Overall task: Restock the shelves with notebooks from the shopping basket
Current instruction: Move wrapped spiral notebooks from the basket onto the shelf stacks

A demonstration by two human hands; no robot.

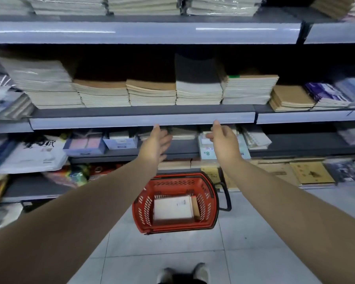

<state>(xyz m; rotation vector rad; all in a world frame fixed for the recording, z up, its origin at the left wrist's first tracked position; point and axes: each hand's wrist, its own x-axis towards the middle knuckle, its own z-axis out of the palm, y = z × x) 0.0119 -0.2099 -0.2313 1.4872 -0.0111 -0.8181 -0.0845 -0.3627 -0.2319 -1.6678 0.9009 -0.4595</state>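
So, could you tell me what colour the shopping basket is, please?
The basket is red, head view.

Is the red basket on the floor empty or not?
Not empty: the red basket holds a white notebook lying flat, with a brown notebook beside it.

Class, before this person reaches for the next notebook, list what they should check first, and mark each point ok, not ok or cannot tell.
1. Left hand free: ok, open, holding nothing.
2. Right hand free: ok, open, holding nothing.
3. Stock in the red basket: ok, a white notebook lies on top.
4. Red basket reachable: ok, on the floor between the arms.
5. Room above the brown stacks on the middle shelf: ok.
6. Matching stack for that notebook: cannot tell, cover blurred.
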